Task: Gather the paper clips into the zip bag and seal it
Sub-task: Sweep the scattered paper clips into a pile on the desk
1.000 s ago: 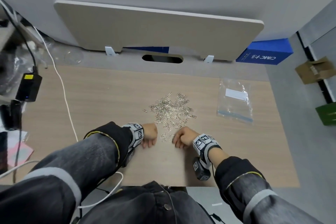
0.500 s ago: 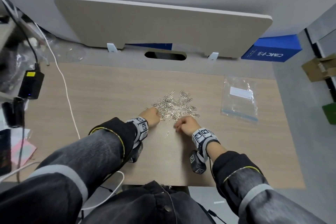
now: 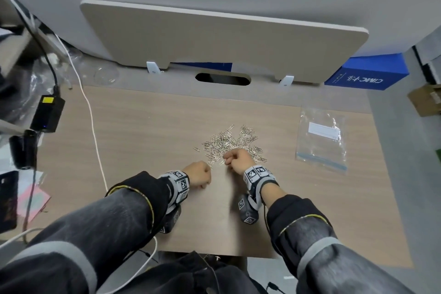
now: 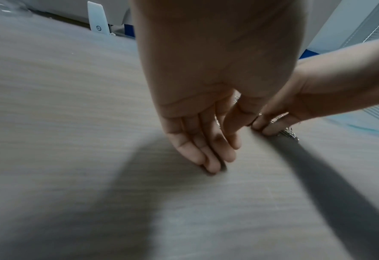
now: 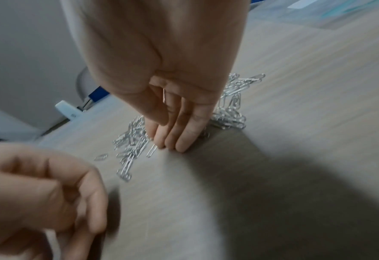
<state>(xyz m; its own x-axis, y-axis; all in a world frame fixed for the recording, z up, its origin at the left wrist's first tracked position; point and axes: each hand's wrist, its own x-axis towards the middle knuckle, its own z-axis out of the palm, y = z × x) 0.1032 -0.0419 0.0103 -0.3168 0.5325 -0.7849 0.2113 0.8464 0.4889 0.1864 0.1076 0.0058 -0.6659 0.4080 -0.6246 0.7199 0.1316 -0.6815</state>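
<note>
A loose pile of silver paper clips [image 3: 229,143] lies mid-desk on the wooden desk [image 3: 143,141]. My right hand [image 3: 238,162] sits at the pile's near edge; in the right wrist view its straight fingers [image 5: 173,137] press their tips on the desk against the clips [image 5: 132,140]. My left hand [image 3: 198,174] rests just left of it and nearer to me, fingertips [image 4: 212,165] down on bare wood, holding nothing. One stray clip [image 3: 197,149] lies left of the pile. The clear zip bag [image 3: 321,141] with a blue seal strip lies flat to the right, untouched.
A white cable [image 3: 95,136] runs down the desk's left side past a black adapter [image 3: 47,113]. A beige divider board [image 3: 222,43] and a cable slot [image 3: 223,78] stand at the back, with a blue box [image 3: 365,74] at back right. The desk's front edge is close to my body.
Both hands went forward to the pile, sweeping the near stray clips into it. Since half a second ago the left hand has drawn back toward me; the right stays at the pile's edge.
</note>
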